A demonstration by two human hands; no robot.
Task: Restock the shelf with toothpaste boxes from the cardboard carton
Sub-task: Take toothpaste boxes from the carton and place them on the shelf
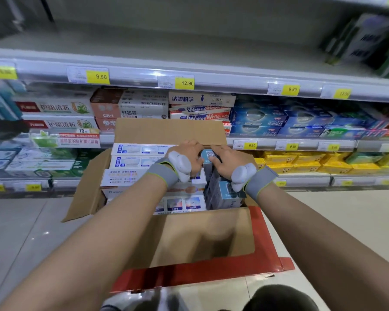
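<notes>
Down on the shop floor, an open cardboard carton [184, 234] sits in front of the shelf [189, 79], its flaps folded outward. White toothpaste boxes [135, 160] lie flat in stacked rows along the carton's left side, and blue-ended ones [225, 193] stand on end at its right side. Both hands reach into the far end of the carton, close together. The left hand [189, 154] curls its fingers down over the boxes near the far flap; whether it grips one I cannot tell. The right hand [228, 159] has its fingers bent around the top of a blue box [208, 156] with a QR code. Grey wristbands [164, 173] with white pods wrap both wrists. Yellow price tags [98, 76] line the shelf's front edge.
</notes>
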